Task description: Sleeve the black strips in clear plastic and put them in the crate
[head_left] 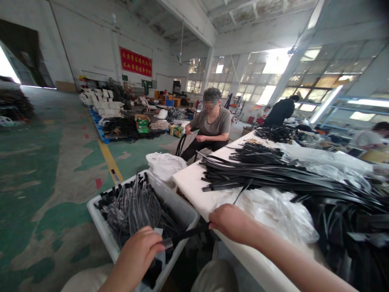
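- A white table (194, 184) stands on the right, with a big pile of black straps (273, 172) on it.
- Crinkly clear plastic (273, 207) lies on the table just past the right hand.
- A white bin (185, 211) sits on the floor beside the table. It is full of dark strap pieces (136, 207).
- A white bag (165, 164) rests behind the bin.
- A seated person (209, 127) in a grey shirt is at the far end of the table.
- The black strap (185, 235) is thin, flat and shiny. It stretches between both hands, over the bin's near corner.
- The left hand (136, 253) is curled, pinching the strap's near end.
- The right hand (232, 223) is closed on the strap's other end, at the table edge.
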### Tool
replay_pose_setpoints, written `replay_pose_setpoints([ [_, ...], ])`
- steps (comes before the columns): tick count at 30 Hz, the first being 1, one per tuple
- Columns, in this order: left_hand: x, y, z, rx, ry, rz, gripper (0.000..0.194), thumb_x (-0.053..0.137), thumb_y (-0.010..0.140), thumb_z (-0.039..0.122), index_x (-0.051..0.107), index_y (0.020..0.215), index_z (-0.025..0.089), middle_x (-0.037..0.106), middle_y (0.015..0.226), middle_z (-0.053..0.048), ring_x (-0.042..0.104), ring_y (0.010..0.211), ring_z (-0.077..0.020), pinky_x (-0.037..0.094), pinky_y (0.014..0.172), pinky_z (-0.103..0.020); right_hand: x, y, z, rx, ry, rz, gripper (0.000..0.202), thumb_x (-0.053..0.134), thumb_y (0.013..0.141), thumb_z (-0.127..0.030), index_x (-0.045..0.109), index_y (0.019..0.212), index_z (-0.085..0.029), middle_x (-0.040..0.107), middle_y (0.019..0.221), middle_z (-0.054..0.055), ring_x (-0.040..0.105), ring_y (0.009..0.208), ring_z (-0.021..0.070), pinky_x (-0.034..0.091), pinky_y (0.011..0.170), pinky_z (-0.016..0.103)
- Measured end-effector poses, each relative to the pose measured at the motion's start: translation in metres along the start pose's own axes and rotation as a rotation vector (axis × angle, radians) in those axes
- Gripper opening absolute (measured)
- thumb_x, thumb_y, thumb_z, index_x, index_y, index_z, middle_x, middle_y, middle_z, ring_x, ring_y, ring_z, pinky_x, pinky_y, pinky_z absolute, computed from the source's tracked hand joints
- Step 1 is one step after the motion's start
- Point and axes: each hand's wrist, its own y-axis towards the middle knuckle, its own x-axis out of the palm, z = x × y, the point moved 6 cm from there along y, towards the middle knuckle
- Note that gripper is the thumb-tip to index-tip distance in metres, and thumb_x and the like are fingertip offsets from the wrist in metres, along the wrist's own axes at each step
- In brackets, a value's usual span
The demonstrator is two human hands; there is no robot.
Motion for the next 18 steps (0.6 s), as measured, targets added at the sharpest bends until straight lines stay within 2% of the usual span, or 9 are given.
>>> replay_pose_setpoints([
  [2, -0.001, -0.002, -0.011, -0.010, -0.010, -0.058, 0.022, 0.057, 0.088, 0.025, 0.068, 0.069, 0.022, 0.068, 0.078, -0.003, 0.062, 0.084, -0.0226, 0.039, 0.075, -0.029, -0.007, 0.001, 0.006, -0.020, 0.013, 0.002, 0.022, 0.052, 0.096, -0.029, 0.068, 0.087, -0.018, 0.076, 0.086, 0.006, 0.071, 0.081, 0.0221, 0.042, 0.066, 0.030],
  [4, 0.004, -0.003, -0.012, -0.007, -0.047, -0.114, 0.020, 0.058, 0.086, 0.025, 0.068, 0.069, 0.022, 0.069, 0.078, -0.003, 0.063, 0.084, -0.0223, 0.039, 0.075, -0.028, -0.012, 0.005, -0.003, -0.086, 0.006, 0.031, 0.024, 0.050, 0.096, -0.030, 0.068, 0.087, -0.018, 0.076, 0.084, 0.007, 0.071, 0.078, 0.0218, 0.042, 0.065, 0.031],
  [9, 0.021, -0.003, 0.009, -0.006, -0.188, -0.126, 0.021, 0.056, 0.084, 0.029, 0.065, 0.067, 0.021, 0.069, 0.077, -0.002, 0.063, 0.080, -0.0211, 0.039, 0.071, -0.027, -0.017, 0.015, -0.061, -0.265, -0.052, 0.063, 0.022, 0.051, 0.095, -0.026, 0.067, 0.085, -0.016, 0.076, 0.081, 0.007, 0.070, 0.072, 0.0206, 0.041, 0.057, 0.031],
  [12, 0.021, -0.008, 0.013, 0.038, -0.252, -0.098, 0.022, 0.051, 0.082, 0.024, 0.064, 0.064, 0.022, 0.068, 0.071, -0.001, 0.064, 0.074, -0.0193, 0.040, 0.068, -0.026, -0.020, 0.015, -0.091, -0.404, -0.050, 0.065, 0.021, 0.050, 0.095, -0.026, 0.065, 0.085, -0.015, 0.075, 0.081, 0.005, 0.069, 0.071, 0.0201, 0.037, 0.051, 0.031],
  [14, 0.013, -0.016, -0.004, 0.018, -0.236, -0.057, 0.024, 0.050, 0.082, 0.027, 0.066, 0.065, 0.024, 0.070, 0.072, -0.002, 0.065, 0.074, -0.0206, 0.043, 0.069, -0.026, -0.026, 0.015, -0.089, -0.375, -0.031, 0.042, 0.031, 0.046, 0.099, -0.037, 0.065, 0.087, -0.015, 0.075, 0.082, 0.006, 0.069, 0.070, 0.0201, 0.035, 0.049, 0.031],
  [16, -0.001, -0.025, -0.038, -0.083, -0.194, 0.018, 0.025, 0.053, 0.080, 0.038, 0.071, 0.070, 0.026, 0.074, 0.077, -0.003, 0.068, 0.078, -0.0246, 0.048, 0.071, -0.028, -0.035, 0.016, -0.070, -0.256, -0.016, 0.012, 0.037, 0.044, 0.100, -0.044, 0.066, 0.087, -0.016, 0.076, 0.083, 0.006, 0.070, 0.072, 0.0198, 0.034, 0.051, 0.030],
  [18, -0.012, -0.035, -0.074, -0.183, -0.190, 0.075, 0.031, 0.054, 0.078, 0.050, 0.074, 0.076, 0.026, 0.076, 0.080, -0.005, 0.070, 0.080, -0.0274, 0.051, 0.073, -0.030, -0.047, 0.016, -0.051, -0.171, -0.007, 0.011, 0.031, 0.047, 0.099, -0.038, 0.067, 0.087, -0.017, 0.076, 0.085, 0.005, 0.071, 0.077, 0.0191, 0.037, 0.056, 0.029],
])
